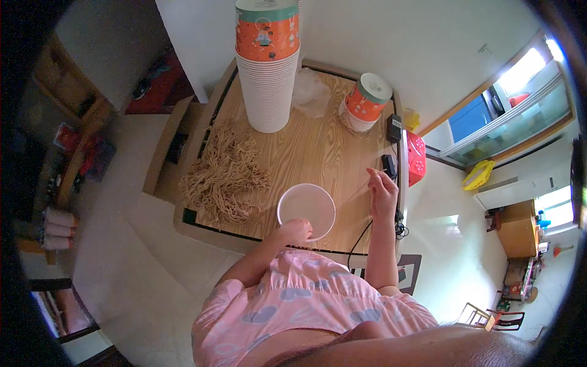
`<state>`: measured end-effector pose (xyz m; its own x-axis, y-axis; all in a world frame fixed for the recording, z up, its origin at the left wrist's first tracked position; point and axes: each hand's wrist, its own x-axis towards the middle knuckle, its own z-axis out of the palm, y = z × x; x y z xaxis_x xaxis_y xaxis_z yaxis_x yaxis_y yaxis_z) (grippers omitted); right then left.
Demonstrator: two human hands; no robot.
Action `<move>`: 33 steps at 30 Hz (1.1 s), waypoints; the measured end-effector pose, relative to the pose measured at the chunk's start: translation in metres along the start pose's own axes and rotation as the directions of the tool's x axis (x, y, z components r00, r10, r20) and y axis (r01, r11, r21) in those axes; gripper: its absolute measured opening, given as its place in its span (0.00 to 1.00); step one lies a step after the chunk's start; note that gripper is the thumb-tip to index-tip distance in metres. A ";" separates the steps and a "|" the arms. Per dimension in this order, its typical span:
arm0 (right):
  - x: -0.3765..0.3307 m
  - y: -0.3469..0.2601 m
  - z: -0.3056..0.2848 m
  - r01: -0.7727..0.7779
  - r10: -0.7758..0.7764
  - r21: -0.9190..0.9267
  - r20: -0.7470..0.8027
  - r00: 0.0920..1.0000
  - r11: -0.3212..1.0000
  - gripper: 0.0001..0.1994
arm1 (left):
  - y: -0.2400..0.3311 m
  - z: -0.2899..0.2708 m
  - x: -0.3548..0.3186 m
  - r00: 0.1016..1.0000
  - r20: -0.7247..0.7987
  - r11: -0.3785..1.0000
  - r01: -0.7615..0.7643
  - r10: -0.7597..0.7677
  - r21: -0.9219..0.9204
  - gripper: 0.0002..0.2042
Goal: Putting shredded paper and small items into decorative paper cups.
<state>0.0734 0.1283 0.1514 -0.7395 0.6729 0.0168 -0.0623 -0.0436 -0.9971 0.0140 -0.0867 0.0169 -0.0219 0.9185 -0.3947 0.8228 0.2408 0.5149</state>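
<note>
A white paper bucket (306,205) stands mouth up near the table's front edge. My left hand (298,231) is closed over its near rim, with the fingertips inside. My right hand (383,191) is raised to the right of the bucket, thumb and fingers pinched together. From that pinch a faint thin strand runs down toward the bucket; its far end is too fine to make out. Left of the bucket lies a tangled heap of tan cords (226,171). Behind stands a tall stack of nested paper buckets (266,79), white with an orange and green printed one on top.
A short stack of orange printed buckets (365,101) stands at the back right, near a crumpled clear plastic bag (310,93). Black power adapters (394,128) and a cable line the right edge. Beyond it is a red basket (416,159). A wall borders the back.
</note>
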 end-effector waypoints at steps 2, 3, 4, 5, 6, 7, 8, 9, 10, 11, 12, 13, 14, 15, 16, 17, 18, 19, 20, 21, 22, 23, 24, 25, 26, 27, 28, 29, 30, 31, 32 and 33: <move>-0.002 0.000 0.002 0.068 -0.068 -0.011 0.040 0.997 0.998 0.08 | 0.013 -0.021 -0.013 0.936 -0.329 0.981 0.068 -0.127 -0.184 0.18; -0.005 -0.001 0.008 0.136 -0.134 -0.020 0.093 0.987 0.990 0.07 | 0.012 -0.027 -0.010 0.839 -0.539 0.957 -0.099 -0.067 -0.273 0.20; -0.010 -0.003 0.015 0.145 -0.128 -0.126 0.138 0.982 0.981 0.06 | 0.012 -0.036 -0.004 0.688 -0.724 0.907 -0.279 -0.040 -0.315 0.22; -0.017 0.002 0.024 0.107 -0.095 -0.057 0.181 0.979 0.993 0.05 | 0.015 -0.049 -0.002 0.687 -0.725 0.907 -0.275 -0.047 -0.319 0.22; -0.024 0.010 0.031 0.064 -0.065 0.010 0.221 0.973 0.998 0.05 | 0.021 -0.065 -0.002 0.666 -0.737 0.746 -0.434 -0.112 -0.505 0.25; -0.031 0.018 0.037 0.036 -0.033 -0.010 0.239 0.970 0.999 0.05 | 0.028 -0.076 -0.003 0.656 -0.733 0.522 -0.568 -0.180 -0.636 0.29; -0.036 0.027 0.041 0.030 -0.026 -0.009 0.256 0.966 1.000 0.06 | 0.033 -0.084 -0.002 0.654 -0.735 0.519 -0.572 -0.180 -0.636 0.29; -0.041 0.033 0.047 0.023 -0.021 -0.003 0.278 0.960 1.000 0.07 | 0.037 -0.092 -0.001 0.702 -0.684 0.147 -0.669 -0.198 -0.729 0.26; -0.045 0.037 0.051 0.011 0.005 -0.049 0.305 0.952 0.999 0.08 | 0.039 -0.095 -0.001 0.750 -0.635 -0.247 -0.661 -0.186 -0.708 0.24; -0.047 0.047 0.053 -0.008 0.012 -0.015 0.318 0.948 1.000 0.08 | 0.033 -0.090 0.004 0.805 -0.560 -0.286 -0.593 -0.196 -0.753 0.20; -0.049 0.052 0.056 -0.027 0.020 0.016 0.327 0.945 1.000 0.08 | 0.031 -0.085 0.009 0.802 -0.564 -0.286 -0.598 -0.198 -0.749 0.20; -0.052 0.053 0.056 -0.138 0.111 0.060 0.322 0.940 0.989 0.09 | 0.030 -0.079 0.013 0.776 -0.565 -0.123 -0.613 -0.281 -0.781 0.18; -0.053 0.056 0.053 -0.136 0.110 0.058 0.326 0.939 0.989 0.09 | 0.032 -0.078 0.014 0.738 -0.571 0.042 -0.599 -0.359 -0.800 0.17; -0.053 0.062 0.049 -0.127 0.115 0.020 0.307 0.945 0.992 0.09 | 0.032 -0.076 0.014 0.735 -0.575 0.042 -0.603 -0.360 -0.797 0.17; -0.052 0.066 0.046 -0.118 0.118 -0.017 0.287 0.950 0.993 0.10 | 0.033 -0.075 0.013 0.723 -0.569 0.051 -0.600 -0.392 -0.798 0.14; -0.051 0.067 0.044 -0.116 0.116 -0.019 0.292 0.949 0.993 0.10 | 0.033 -0.074 0.012 0.710 -0.562 0.060 -0.597 -0.425 -0.800 0.11; -0.050 0.067 0.044 -0.104 0.095 0.020 0.260 0.961 0.994 0.10 | 0.030 -0.067 0.013 0.703 -0.567 0.063 -0.603 -0.430 -0.795 0.11; -0.050 0.066 0.045 -0.092 0.076 0.059 0.227 0.971 0.994 0.11 | 0.024 -0.055 0.018 0.670 -0.589 0.134 -0.602 -0.453 -0.787 0.09; -0.049 0.063 0.045 -0.089 0.073 0.058 0.229 0.971 0.994 0.11 | 0.024 -0.055 0.017 0.640 -0.609 0.202 -0.593 -0.469 -0.779 0.07; -0.049 0.059 0.046 -0.124 0.110 0.067 0.179 0.978 0.990 0.10 | 0.024 -0.055 0.016 0.638 -0.611 0.203 -0.596 -0.469 -0.777 0.07; -0.048 0.056 0.046 -0.159 0.148 0.079 0.129 0.981 0.984 0.10 | 0.025 -0.054 0.014 0.607 -0.622 0.296 -0.555 -0.494 -0.777 0.07; -0.047 0.057 0.045 -0.158 0.147 0.079 0.127 0.981 0.984 0.10 | 0.027 -0.057 0.009 0.578 -0.634 0.385 -0.505 -0.514 -0.773 0.07; -0.046 0.060 0.043 -0.154 0.142 0.080 0.138 0.980 0.985 0.09 | 0.025 -0.056 0.006 0.579 -0.634 0.385 -0.505 -0.513 -0.772 0.07; -0.045 0.062 0.041 -0.151 0.138 0.082 0.149 0.979 0.985 0.09 | 0.022 -0.056 0.002 0.577 -0.646 0.548 -0.368 -0.499 -0.752 0.08; -0.045 0.063 0.041 -0.151 0.138 0.082 0.148 0.979 0.985 0.09 | 0.023 -0.061 -0.002 0.578 -0.657 0.686 -0.216 -0.484 -0.695 0.10; -0.045 0.064 0.040 -0.157 0.142 0.080 0.163 0.976 0.984 0.10 | 0.026 -0.066 -0.004 0.579 -0.657 0.686 -0.216 -0.483 -0.695 0.10; -0.046 0.065 0.039 -0.162 0.147 0.078 0.178 0.973 0.984 0.10 | 0.030 -0.072 -0.005 0.358 -0.855 0.884 -0.140 -0.374 -0.446 0.14; -0.047 0.064 0.042 -0.162 0.146 0.079 0.180 0.973 0.984 0.10 | 0.033 -0.078 -0.007 0.142 -0.974 0.985 0.015 -0.174 -0.174 0.19; -0.050 0.061 0.045 -0.140 0.124 0.069 0.204 0.971 0.988 0.10 | 0.034 -0.077 -0.005 0.140 -0.975 0.985 0.016 -0.175 -0.174 0.19; -0.052 0.061 0.049 -0.118 0.102 0.059 0.227 0.969 0.991 0.10 | 0.034 -0.074 -0.002 0.288 -0.900 0.875 -0.266 -0.327 -0.404 0.20; -0.052 0.063 0.050 -0.100 0.087 0.047 0.226 0.970 0.994 0.09 | 0.035 -0.072 0.002 0.465 -0.788 0.635 -0.477 -0.404 -0.608 0.21; -0.053 0.065 0.051 -0.098 0.085 0.046 0.228 0.970 0.994 0.09 | 0.036 -0.071 0.005 0.465 -0.768 0.558 -0.528 -0.441 -0.640 0.21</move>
<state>0.0743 0.0523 0.0890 -0.8756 0.4803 -0.0519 -0.0199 -0.1433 -0.9895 0.0032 -0.0508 0.0872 -0.8089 0.5615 0.1742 0.1073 -0.1502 0.9828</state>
